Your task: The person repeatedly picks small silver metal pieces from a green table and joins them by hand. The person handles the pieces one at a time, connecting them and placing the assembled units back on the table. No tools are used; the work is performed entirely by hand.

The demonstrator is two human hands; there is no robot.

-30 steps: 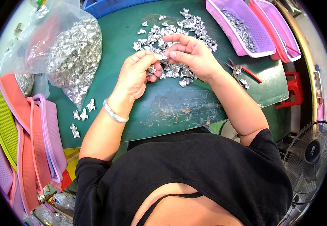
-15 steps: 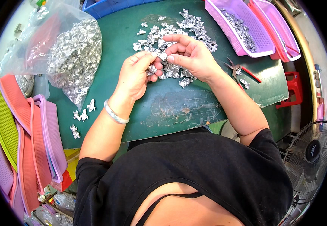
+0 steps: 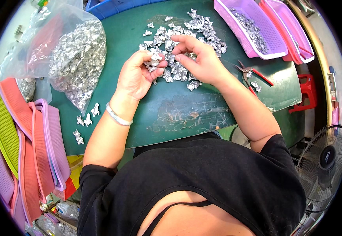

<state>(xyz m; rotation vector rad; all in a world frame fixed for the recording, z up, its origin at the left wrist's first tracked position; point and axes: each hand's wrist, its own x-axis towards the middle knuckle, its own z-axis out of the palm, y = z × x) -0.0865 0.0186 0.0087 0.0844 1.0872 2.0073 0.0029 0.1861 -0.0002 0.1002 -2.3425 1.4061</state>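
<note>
My left hand [image 3: 134, 80], with a pale bangle on its wrist, is closed around several small silver metal castings [image 3: 154, 60]. They show between its thumb and curled fingers. My right hand [image 3: 202, 63] is open, its thumb and fingers apart above a loose pile of the same castings [image 3: 202, 28]; no part shows between them. The pile lies on the green tabletop [image 3: 194, 110]. To the right of my right hand are red-handled cutters [image 3: 262, 77] with open jaws, beside one casting [image 3: 256, 87].
A clear plastic bag [image 3: 78, 59] full of castings stands at left, with several loose castings [image 3: 87, 120] below it. Stacked baskets [image 3: 33, 157] line the left edge. A purple basket [image 3: 271, 43] holding castings sits at far right. A red stool [image 3: 306, 94] and a fan [image 3: 326, 159] stand right.
My hands have drawn apart. The left has moved slightly left and turned, showing more castings in it. The right hand's thumb and fingers have spread, leaving the casting between the hands.
</note>
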